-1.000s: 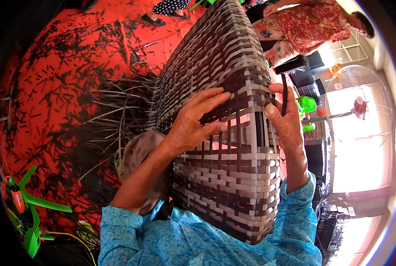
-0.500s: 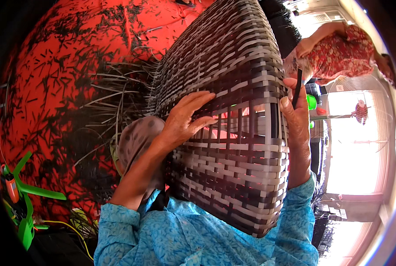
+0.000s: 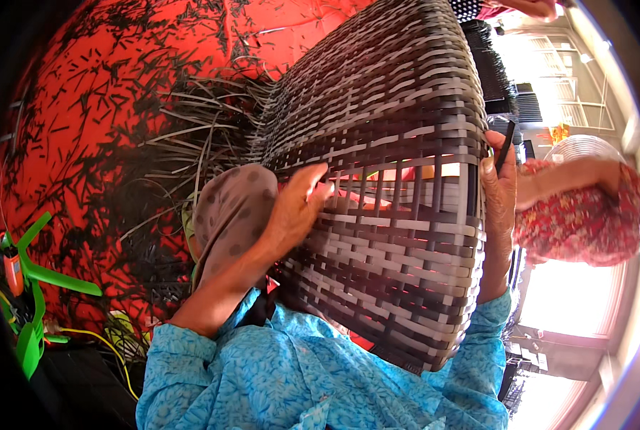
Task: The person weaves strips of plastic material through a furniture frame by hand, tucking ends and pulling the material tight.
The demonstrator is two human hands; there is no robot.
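A large basket-like piece woven from grey and dark brown flat strips [image 3: 377, 93] stands tilted across my lap. Its near side has an open-meshed gap where the strips are spaced apart. My left hand [image 3: 298, 209] is at the left of this gap, fingers a little bent and apart, with no strip visible in them. Along the right edge, my right hand [image 3: 499, 193] pinches a dark flat strip [image 3: 506, 147] that sticks up past the fingers. My right palm is partly hidden behind the weave.
Long loose strip ends [image 3: 198, 122] fan out from the weave's left side. Dark offcuts [image 3: 83, 136] litter the red floor sheet [image 3: 55, 193]. A green stand [image 3: 55, 276] and yellow cord [image 3: 105, 337] lie at left. Another person in a red floral garment [image 3: 585, 222] is at right.
The woven piece has shifted right in view, along with my right hand and its strip. My left hand has drawn back from the weave, its fingers more bent. The other person appears lower.
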